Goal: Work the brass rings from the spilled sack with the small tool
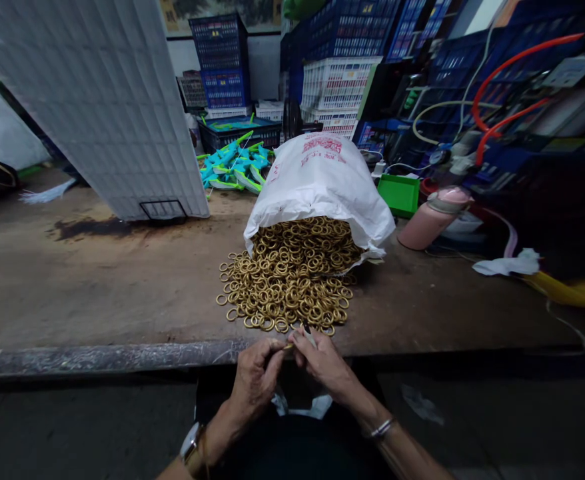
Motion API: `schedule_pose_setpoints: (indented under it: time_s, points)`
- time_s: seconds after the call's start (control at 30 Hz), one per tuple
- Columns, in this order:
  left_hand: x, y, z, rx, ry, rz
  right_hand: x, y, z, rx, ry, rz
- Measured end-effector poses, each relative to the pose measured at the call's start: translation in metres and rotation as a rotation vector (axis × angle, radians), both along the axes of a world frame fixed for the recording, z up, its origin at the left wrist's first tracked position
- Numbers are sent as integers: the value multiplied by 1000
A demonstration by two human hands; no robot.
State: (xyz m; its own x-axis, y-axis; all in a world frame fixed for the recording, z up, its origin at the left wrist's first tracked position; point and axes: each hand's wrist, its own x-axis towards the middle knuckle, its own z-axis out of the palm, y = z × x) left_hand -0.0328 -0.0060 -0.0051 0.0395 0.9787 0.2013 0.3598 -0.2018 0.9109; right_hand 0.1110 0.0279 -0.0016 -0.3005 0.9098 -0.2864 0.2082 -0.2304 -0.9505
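Observation:
A heap of brass-coloured rings (287, 280) spills from a white plastic sack (320, 183) lying on its side on the brown workbench (97, 280). Just in front of the heap, at the bench's near edge, my left hand (255, 381) and my right hand (322, 363) meet fingertip to fingertip. My left hand, with a watch on its wrist, pinches a single brass ring (287, 346). My right hand, with a bracelet on its wrist, pinches a small thin tool (308, 335) against that ring; I cannot make out what it is.
A tall white panel (97, 100) leans on the bench at the left. Turquoise plastic parts (232, 167), a green tray (399, 195) and a pink flask (435, 217) lie behind the sack. Blue and white crates (337, 73) are stacked at the back; red hoses (507, 93) and machinery fill the right.

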Motion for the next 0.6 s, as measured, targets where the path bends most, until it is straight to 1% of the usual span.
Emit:
schedule_pose_setpoints:
  time_s: [0.1, 0.17, 0.27, 0.4, 0.5, 0.6]
  points:
    - [2, 0, 1, -33, -16, -5, -2, 0, -1, 174, -91, 38]
    - [3, 1, 2, -82, -75, -14, -4, 0, -1, 204, -124, 26]
    - [4, 1, 5, -241, -252, -43, -6, -1, -2, 154, -95, 13]
    - [4, -1, 7, -506, -510, -143, -7, -2, -2, 86, -34, 23]
    - [5, -3, 7, -575, -660, -186, -7, -3, -2, 50, 20, 37]
    - [6, -4, 8, -605, -734, -175, -5, -2, -3, 20, 40, 80]
